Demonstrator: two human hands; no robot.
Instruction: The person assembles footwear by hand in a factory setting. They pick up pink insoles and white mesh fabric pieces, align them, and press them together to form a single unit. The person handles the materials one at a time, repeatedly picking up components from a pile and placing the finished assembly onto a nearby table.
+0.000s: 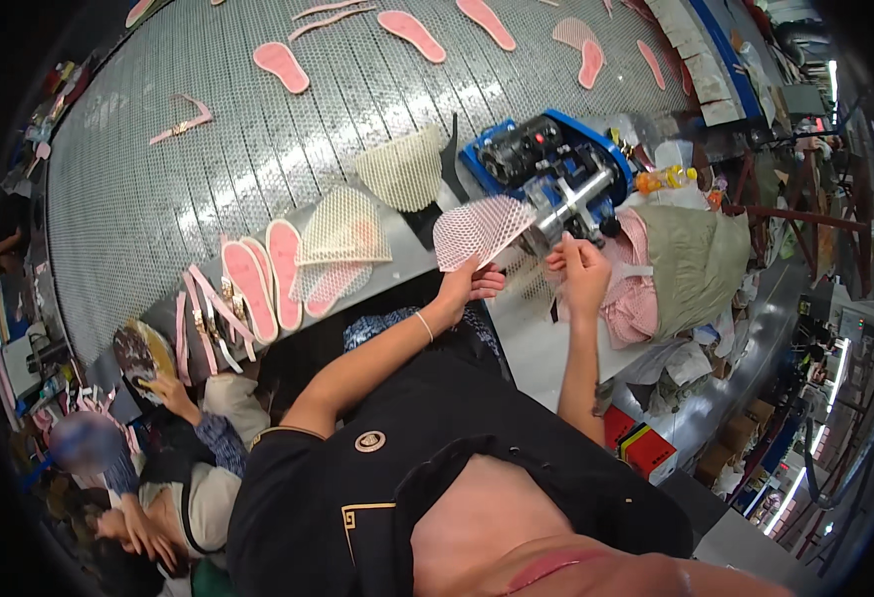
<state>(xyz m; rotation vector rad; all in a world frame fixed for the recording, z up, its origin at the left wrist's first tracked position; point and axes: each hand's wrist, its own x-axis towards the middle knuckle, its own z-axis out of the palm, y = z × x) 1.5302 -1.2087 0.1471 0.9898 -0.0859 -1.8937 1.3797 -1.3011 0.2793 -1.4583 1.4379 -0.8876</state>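
Note:
A pink mesh shoe piece, shaped like a rounded toe section, is pinched by its near edge in my left hand. Its right end reaches the metal head of a blue bench machine, which has a dark motor behind it. Just right of that head, my right hand is closed with thumb and fingers pressed together. What it pinches, if anything, is too small to make out. Cream mesh pieces lie left of the machine, some of them stacked beside pink insoles.
Beyond the bench runs a wide metal mesh conveyor carrying spaced pink insoles and straps. A pink and olive cloth bundle sits right of my right hand. At lower left, a co-worker holds a round object.

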